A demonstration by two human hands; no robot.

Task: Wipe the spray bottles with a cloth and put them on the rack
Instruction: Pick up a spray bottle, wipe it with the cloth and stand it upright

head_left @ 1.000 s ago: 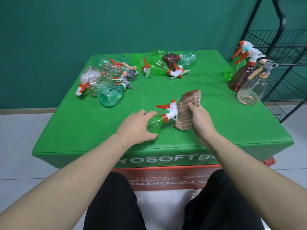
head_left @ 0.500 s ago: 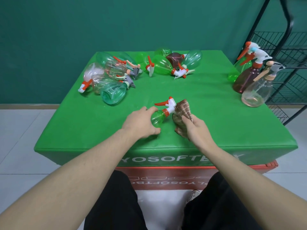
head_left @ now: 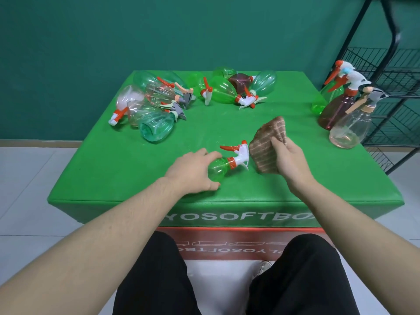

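Note:
A small green spray bottle (head_left: 221, 167) with a white and red trigger head lies on its side near the front of the green table (head_left: 318, 178). My left hand (head_left: 193, 172) grips its body. My right hand (head_left: 289, 159) holds a brown striped cloth (head_left: 267, 146) right beside the bottle's white nozzle. Several more spray bottles lie in a pile at the back left (head_left: 154, 105) and at the back middle (head_left: 238, 89). Three bottles (head_left: 345, 110) stand upright at the table's right edge. The black wire rack (head_left: 395, 92) stands to the right of the table.
A dark green wall rises behind the table. Light floor tiles lie on both sides. My legs in black trousers are below the table's front edge, which carries white lettering.
The cloth in my right hand was drawn in tight against the nozzle and has now lifted and opened out again beside it. My left hand keeps its grip on the bottle.

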